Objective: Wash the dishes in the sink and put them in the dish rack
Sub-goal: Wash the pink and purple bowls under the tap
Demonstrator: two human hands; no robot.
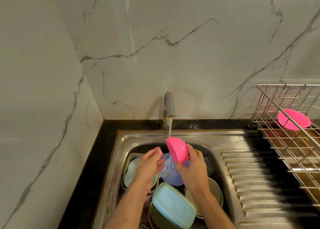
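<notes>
i'm rinsing: right hand (193,166) grips the pink bowl (178,150) under the tap (169,105), left hand (149,164) loose, empty beside it; next, the dish rack (294,138) off right.

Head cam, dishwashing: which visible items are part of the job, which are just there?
Job:
- pink plastic bowl, gripped by right hand, under running steel tap
- left hand, open, beside it
- second pink bowl in wire dish rack
- blue bowl, light-blue rectangular container in steel sink

Just there:
- marble wall
- black countertop
</notes>
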